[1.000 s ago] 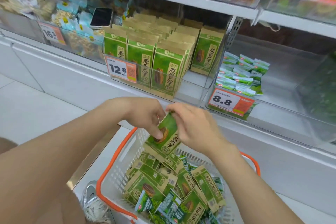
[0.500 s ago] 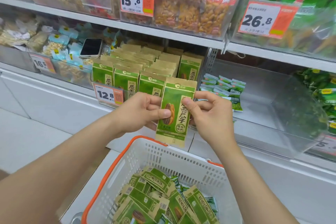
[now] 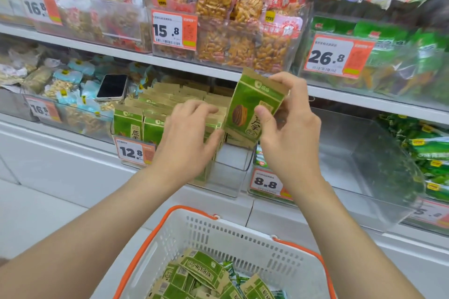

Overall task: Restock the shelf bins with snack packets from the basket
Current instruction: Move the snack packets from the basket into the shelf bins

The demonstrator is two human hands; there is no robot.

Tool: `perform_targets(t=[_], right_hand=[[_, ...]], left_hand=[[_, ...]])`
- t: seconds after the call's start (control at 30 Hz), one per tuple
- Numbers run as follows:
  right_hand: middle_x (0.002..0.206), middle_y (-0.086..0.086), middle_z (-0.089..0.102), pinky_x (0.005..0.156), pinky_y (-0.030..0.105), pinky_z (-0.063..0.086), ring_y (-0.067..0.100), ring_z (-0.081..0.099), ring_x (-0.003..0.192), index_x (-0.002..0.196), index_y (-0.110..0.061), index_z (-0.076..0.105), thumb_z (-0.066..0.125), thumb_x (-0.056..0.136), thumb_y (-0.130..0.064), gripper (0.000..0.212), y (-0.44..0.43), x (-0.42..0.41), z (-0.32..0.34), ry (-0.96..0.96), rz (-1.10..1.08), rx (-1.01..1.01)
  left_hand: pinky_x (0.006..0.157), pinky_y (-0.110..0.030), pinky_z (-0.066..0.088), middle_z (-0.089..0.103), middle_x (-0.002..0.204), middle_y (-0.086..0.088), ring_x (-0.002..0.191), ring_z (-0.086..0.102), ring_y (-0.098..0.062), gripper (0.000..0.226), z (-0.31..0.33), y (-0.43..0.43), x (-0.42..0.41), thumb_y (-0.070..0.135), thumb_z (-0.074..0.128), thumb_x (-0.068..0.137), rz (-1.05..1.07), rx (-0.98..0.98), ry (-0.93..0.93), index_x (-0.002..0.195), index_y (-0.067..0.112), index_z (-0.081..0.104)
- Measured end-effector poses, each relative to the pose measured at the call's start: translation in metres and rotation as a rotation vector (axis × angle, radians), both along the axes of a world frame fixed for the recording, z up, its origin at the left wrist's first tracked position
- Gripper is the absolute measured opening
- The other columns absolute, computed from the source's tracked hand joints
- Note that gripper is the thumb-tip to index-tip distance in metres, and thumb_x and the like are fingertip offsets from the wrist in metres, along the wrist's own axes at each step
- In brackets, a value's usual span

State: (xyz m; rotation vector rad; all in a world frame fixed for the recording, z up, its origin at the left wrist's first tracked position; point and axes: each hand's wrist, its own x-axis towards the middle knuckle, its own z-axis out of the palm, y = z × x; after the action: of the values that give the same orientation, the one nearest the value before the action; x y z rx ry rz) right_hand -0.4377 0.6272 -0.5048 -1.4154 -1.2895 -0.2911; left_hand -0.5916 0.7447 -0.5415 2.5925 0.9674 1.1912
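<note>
My right hand (image 3: 289, 126) pinches a green and tan seed packet (image 3: 251, 107) upright, just right of the packed rows in the clear bin (image 3: 226, 177) marked 12.8. Inside that bin my left hand (image 3: 187, 138) presses its fingers against the standing packets (image 3: 150, 114), thumb at their right edge. Below stands a white basket with an orange rim (image 3: 228, 230), and several more green packets (image 3: 201, 277) lie loose in it.
A phone (image 3: 112, 86) lies on snack bags in the bin to the left. To the right is a bin tagged 8.8 (image 3: 266, 183) with small green packets, mostly hidden by my right hand. The upper shelf (image 3: 145, 58) carries bins of peanut bags directly overhead.
The packet went from the basket up to the 12.8 bin. My left hand let go of it and moved onto the standing packets; my right hand alone holds it now.
</note>
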Motion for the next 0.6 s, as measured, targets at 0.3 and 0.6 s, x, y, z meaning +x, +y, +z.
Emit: perform_targets(t=[0.3,0.6], right_hand=[[0.113,0.001,0.068,0.081,0.043,0.053,0.03,0.064,0.101,0.135,-0.035,0.046,0.07,0.09,-0.015,0.054,0.053,0.019,-0.017,-0.336,-0.223,-0.453],[0.092,0.006,0.06,0.097,0.048,0.037,0.036,0.058,0.106,0.1,-0.016,0.061,0.067,0.081,-0.014,0.019,0.102,0.028,0.0,-0.424,-0.387,-0.927]], left_hand=[[0.128,-0.055,0.012,0.032,0.166,-0.01,0.157,0.023,-0.031,0.077,-0.006,0.017,0.017,0.055,0.059,0.095,0.122,0.076,0.48,0.155,0.014,0.033],[0.113,-0.051,0.038,0.065,0.121,-0.002,0.117,0.058,-0.028,0.044,-0.002,0.036,0.026,0.057,0.051,0.089,0.121,0.206,0.513,0.112,0.019,0.053]])
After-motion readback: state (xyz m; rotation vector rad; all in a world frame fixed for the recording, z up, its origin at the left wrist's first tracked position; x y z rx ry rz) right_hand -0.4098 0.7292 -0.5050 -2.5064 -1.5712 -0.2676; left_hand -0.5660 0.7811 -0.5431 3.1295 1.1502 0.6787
